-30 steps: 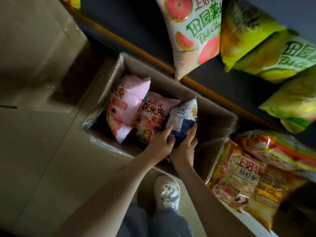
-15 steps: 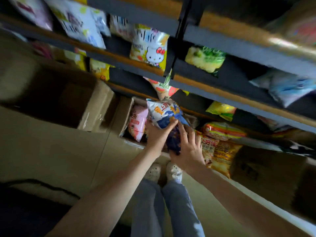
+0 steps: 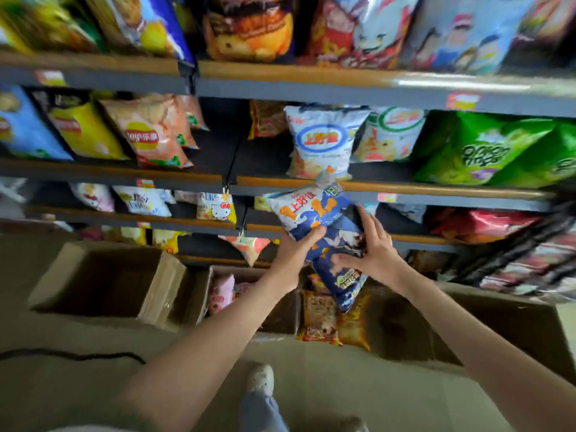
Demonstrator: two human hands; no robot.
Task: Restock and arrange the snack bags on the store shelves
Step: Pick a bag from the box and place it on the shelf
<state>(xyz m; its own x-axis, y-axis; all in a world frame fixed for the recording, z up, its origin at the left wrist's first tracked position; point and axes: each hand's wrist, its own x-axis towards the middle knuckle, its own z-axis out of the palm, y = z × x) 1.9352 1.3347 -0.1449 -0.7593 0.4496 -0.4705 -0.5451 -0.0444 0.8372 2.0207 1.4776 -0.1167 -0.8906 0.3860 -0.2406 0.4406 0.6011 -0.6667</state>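
I hold two blue and white snack bags in front of the shelves. My left hand (image 3: 294, 254) grips the upper blue and white bag (image 3: 307, 210) from below, its top near the edge of a shelf (image 3: 405, 189). My right hand (image 3: 372, 254) holds the lower dark blue bag (image 3: 343, 275), fingers spread over its right side. A matching white and blue bag (image 3: 321, 141) stands on the shelf just above. Below my hands an open cardboard box (image 3: 199, 294) on the floor holds a pink bag (image 3: 221, 291).
Shelves full of snack bags rise ahead: orange chips (image 3: 149, 135) at left, green bags (image 3: 498, 151) at right. An empty open box (image 3: 103, 275) sits at left, another box (image 3: 514, 332) at right. Orange bags (image 3: 330, 322) stand by the boxes. A black cable (image 3: 78, 357) crosses the floor.
Both hands have lifted the blue bags out of the box and up to shelf height. My view has swung from the box on the floor up to the shelves.
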